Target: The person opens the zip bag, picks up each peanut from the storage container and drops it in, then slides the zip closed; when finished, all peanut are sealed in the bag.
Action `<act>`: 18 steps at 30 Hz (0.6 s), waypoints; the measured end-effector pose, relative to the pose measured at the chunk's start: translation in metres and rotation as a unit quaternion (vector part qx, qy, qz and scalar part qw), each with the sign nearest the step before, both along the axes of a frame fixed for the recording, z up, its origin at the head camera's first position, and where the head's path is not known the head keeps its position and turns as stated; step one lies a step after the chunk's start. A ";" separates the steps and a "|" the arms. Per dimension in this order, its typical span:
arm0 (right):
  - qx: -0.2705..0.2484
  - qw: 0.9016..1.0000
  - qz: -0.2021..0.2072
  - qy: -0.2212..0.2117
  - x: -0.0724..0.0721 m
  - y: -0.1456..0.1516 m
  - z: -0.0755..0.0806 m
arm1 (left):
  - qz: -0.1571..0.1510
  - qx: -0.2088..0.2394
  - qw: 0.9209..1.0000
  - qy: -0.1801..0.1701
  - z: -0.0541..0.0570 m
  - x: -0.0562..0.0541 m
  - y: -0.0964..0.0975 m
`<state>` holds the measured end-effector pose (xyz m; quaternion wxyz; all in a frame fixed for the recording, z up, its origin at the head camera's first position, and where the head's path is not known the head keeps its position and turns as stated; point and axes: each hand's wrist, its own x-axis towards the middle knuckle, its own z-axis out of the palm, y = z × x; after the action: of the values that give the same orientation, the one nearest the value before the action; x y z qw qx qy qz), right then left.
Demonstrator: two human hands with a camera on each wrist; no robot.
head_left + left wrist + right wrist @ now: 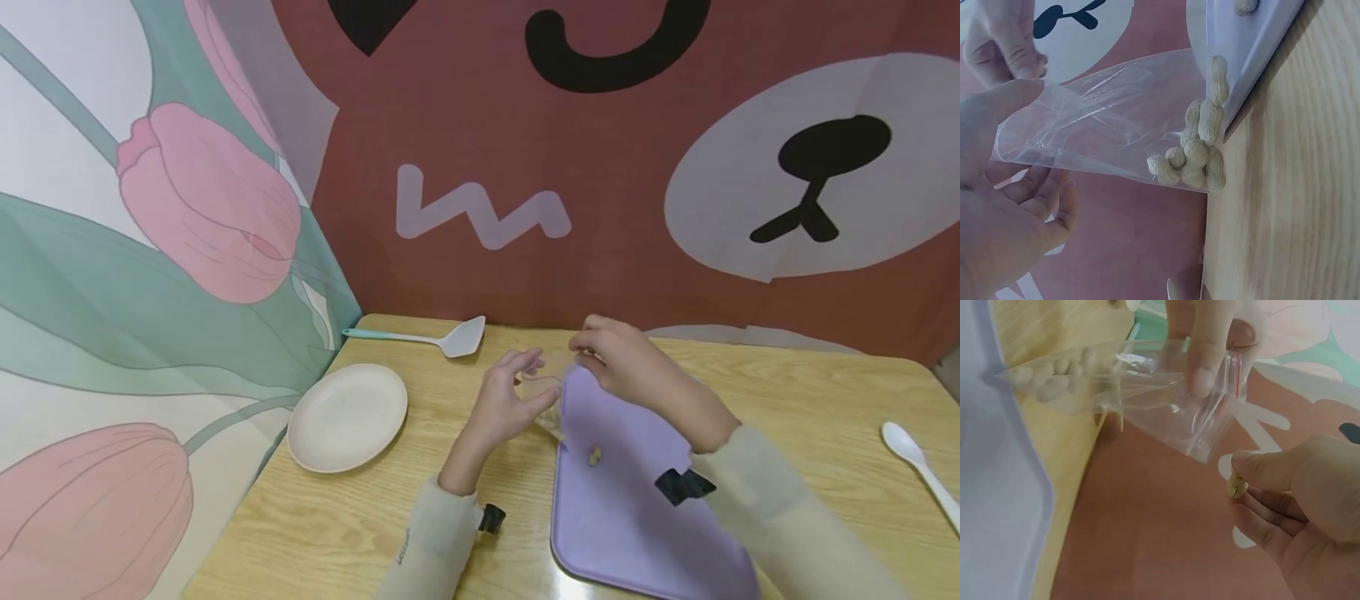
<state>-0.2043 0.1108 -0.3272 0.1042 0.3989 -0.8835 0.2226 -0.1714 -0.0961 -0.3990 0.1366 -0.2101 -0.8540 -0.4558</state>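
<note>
My left hand (502, 396) pinches the upper part of a clear zip bag (1122, 119) between thumb and fingers. Several unshelled peanuts (1194, 156) are gathered in the bag's bottom, beside the edge of a purple tray (637, 517). To the right of the bag's mouth, my right hand (618, 354) is raised over the tray's far end. In the right wrist view, its thumb and fingers pinch a single peanut (1236, 486), apart from the bag. Another peanut (595, 456) lies on the tray.
A cream plate (348, 417) sits at the table's left side. Behind it lies a white spatula (461, 337) with a turquoise handle. At the far right is a white spoon (903, 442). Printed cloths hang along the table's back and left edges.
</note>
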 end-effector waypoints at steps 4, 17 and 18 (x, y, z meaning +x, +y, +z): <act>-0.006 1.000 0.014 -0.004 0.001 -0.009 0.005 | 0.000 -0.005 1.000 0.000 0.001 0.000 0.000; -0.008 0.998 0.054 -0.009 -0.002 -0.026 0.004 | -0.004 -0.008 1.000 0.022 0.005 0.000 0.001; -0.009 0.998 0.056 -0.010 -0.002 -0.026 0.004 | -0.007 -0.006 1.000 0.023 0.006 0.000 0.001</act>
<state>-0.2066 0.0845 -0.3235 0.0857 0.4449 -0.8586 0.2398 -0.1718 -0.0950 -0.3934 0.1520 -0.2274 -0.8519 -0.4465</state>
